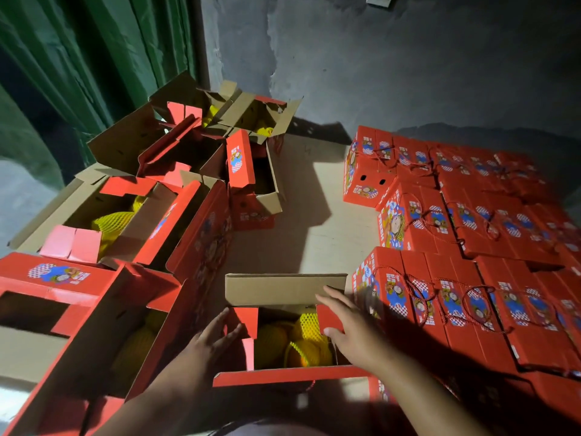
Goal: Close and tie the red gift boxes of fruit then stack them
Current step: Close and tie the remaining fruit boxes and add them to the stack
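- A person's left hand (217, 333) and right hand (342, 322) fold the end flaps of an open red gift box (283, 374) of netted fruit (303, 349), directly in front of them on the floor
- Left fingers lie spread on one flap; right fingers and thumb pinch the other
- Done, by appearance: rows of closed, cord-tied boxes (465, 234) at right
- Left: several open boxes (132, 215) at left, untied
- Dim light and blur obscure the stack's far edge and its height

Dim overall, harsh light from the left, hard shadows across the floor (317, 215), wide-angle bending at edges, slight blur.
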### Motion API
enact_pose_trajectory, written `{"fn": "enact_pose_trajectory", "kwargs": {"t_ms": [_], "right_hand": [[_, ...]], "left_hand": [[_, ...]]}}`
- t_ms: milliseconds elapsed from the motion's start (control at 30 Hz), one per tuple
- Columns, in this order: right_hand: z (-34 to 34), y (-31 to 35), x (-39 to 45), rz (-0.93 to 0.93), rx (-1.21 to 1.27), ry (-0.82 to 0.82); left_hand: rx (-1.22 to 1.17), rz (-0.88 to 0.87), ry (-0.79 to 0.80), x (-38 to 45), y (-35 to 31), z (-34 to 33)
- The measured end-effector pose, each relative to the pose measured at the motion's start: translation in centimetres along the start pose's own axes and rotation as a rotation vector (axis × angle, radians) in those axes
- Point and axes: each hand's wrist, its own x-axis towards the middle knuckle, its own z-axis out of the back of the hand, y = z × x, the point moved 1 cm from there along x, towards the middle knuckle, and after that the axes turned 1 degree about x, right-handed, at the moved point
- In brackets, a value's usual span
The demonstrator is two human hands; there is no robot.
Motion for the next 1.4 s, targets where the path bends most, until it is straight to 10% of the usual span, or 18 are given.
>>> {"fn": "enact_pose_trajectory", "kwargs": {"t_ms": [233, 633, 733, 900, 1033, 1400], "right_hand": [[-0.9, -1.7, -0.8, -0.082, 0.042, -0.207], [0.2, -2.0, -0.7, -0.364, 0.629, 0.122], [0.7, -2.5, -2.2, -0.263, 0.541, 0.237], [-0.2, -2.6, -2.5, -0.213, 0.483, -0.030], [-1.1, -2.7, -2.9, -0.021, 0.044, -0.213], [-3.7, -3.4, -4.8, 0.139, -0.263, -0.022]], "left_hand": [[0.354, -0.169, 0.016, -1.3, 1.2, -1.0], [0.180, -0.224, 0.001, -2.6, -0.9, 1.1], [0.084, -0.322, -0.281, -2.9, -0.7, -0.4], [-0.034, -0.003, -0.261, -1.5, -0.9, -0.4], [0.209, -0.076, -0.168, -1.2, -1.1, -1.2], [0.568, -0.024, -0.014, 0.2, -2.7, -2.0]]}}
